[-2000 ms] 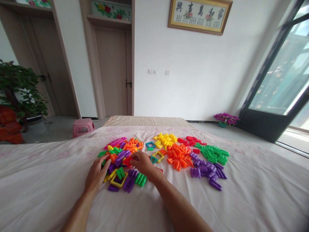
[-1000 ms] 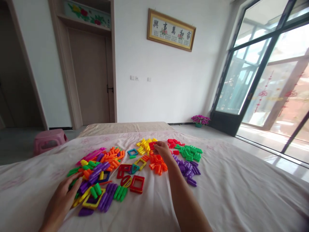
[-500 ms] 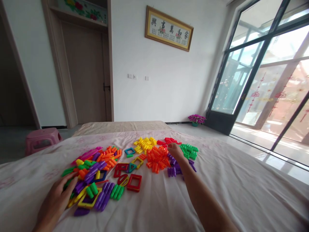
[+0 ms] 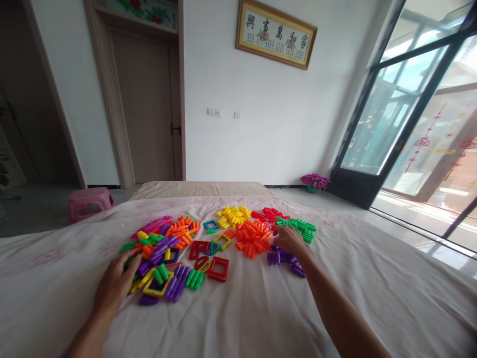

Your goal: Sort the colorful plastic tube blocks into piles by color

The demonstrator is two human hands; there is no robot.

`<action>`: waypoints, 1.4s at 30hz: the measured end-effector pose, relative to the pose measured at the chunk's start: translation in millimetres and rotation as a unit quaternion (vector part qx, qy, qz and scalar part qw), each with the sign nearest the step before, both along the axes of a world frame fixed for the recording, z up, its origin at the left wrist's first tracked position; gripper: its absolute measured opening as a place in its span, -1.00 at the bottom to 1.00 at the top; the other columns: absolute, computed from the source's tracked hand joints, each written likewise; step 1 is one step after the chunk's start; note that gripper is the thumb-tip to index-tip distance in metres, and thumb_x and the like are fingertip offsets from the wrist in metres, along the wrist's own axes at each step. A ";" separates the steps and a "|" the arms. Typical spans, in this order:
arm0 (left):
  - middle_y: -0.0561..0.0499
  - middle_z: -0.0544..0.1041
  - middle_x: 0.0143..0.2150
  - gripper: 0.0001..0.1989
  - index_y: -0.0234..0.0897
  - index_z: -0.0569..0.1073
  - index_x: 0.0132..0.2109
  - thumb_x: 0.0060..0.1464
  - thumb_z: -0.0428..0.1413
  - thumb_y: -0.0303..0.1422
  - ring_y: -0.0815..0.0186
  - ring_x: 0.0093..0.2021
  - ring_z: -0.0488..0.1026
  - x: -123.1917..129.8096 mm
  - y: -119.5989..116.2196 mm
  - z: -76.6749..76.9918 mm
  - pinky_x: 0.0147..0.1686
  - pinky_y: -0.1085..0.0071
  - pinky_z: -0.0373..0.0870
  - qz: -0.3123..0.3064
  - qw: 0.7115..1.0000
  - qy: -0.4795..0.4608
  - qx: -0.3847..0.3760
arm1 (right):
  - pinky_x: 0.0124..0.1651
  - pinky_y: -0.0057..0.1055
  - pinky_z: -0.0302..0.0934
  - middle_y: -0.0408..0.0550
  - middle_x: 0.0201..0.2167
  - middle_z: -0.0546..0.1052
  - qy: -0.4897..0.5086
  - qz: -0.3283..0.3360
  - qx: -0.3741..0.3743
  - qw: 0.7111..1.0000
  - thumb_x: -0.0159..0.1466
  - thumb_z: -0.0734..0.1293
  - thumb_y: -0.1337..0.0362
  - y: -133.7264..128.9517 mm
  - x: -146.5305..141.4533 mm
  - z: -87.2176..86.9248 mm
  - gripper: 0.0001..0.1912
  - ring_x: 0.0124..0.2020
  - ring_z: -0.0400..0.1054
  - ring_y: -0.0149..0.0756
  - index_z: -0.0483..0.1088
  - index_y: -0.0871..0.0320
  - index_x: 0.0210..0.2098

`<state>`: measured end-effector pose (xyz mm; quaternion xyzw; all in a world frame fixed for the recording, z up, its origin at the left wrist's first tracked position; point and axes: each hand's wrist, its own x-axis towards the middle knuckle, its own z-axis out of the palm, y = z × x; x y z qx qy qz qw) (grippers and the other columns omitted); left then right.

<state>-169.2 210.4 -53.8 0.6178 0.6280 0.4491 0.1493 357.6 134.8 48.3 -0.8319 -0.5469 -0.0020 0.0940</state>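
My left hand point(image 4: 116, 278) rests at the near left edge of a mixed pile of plastic building pieces point(image 4: 164, 244), thumb and fingers apart beside green and purple pieces. Over on the right, my right hand point(image 4: 290, 241) is between the orange pieces point(image 4: 254, 237) and the purple pieces point(image 4: 286, 257), its fingers curled down with the tips close together. Whatever may be in those fingertips is hidden. Behind that hand lie green pieces point(image 4: 301, 226) and red pieces point(image 4: 269, 214). Yellow pieces point(image 4: 234, 217) form another heap behind the orange ones.
Between the piles lie a red square frame point(image 4: 218, 278), a blue square frame point(image 4: 210, 229) and a teal triangle point(image 4: 213, 248). Everything is on a pale, wrinkled cloth point(image 4: 238, 318). A pink stool point(image 4: 91, 203) stands beyond the left side, potted purple flowers point(image 4: 315, 181) near the glass door.
The view has swung slightly left, so the scene sits farther right. My right hand has drawn back from the red pieces toward the orange and purple ones. My left hand stays beside the mixed pile.
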 end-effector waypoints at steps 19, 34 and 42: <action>-0.13 0.59 0.09 -0.52 -0.22 0.58 0.01 0.09 0.01 -0.06 0.05 0.14 0.47 7.6 -12.7 16.4 0.18 0.21 0.36 0.019 1.000 -0.014 -0.005 | -0.11 -0.30 0.26 0.09 -0.09 0.53 -0.006 0.435 -0.060 0.899 0.05 0.55 -0.07 11.1 -248.6 -16.1 -0.50 -0.03 0.40 -0.03 0.54 0.17 -0.18; -0.22 0.50 0.18 -0.40 -0.31 0.50 0.12 0.15 -0.04 0.01 -0.01 0.25 0.36 -5.4 4.5 -7.8 0.31 0.07 0.20 -0.025 0.999 -0.021 -0.029 | -0.32 -0.47 0.21 -0.14 -0.31 0.55 0.371 0.232 0.210 0.874 0.13 0.43 0.28 54.1 -175.7 -20.7 -0.67 -0.34 0.41 -0.36 0.49 0.12 -0.09; -0.23 0.48 0.19 -0.43 -0.28 0.48 0.12 0.16 -0.03 0.01 -0.04 0.25 0.36 -7.6 6.0 -9.3 0.29 0.00 0.21 -0.028 0.998 -0.027 -0.047 | -0.57 -0.67 0.26 -0.25 -0.54 0.43 0.764 -0.072 0.451 0.456 0.09 0.47 0.37 71.2 -75.8 -8.4 -0.81 -0.59 0.31 -0.54 0.37 0.17 -0.37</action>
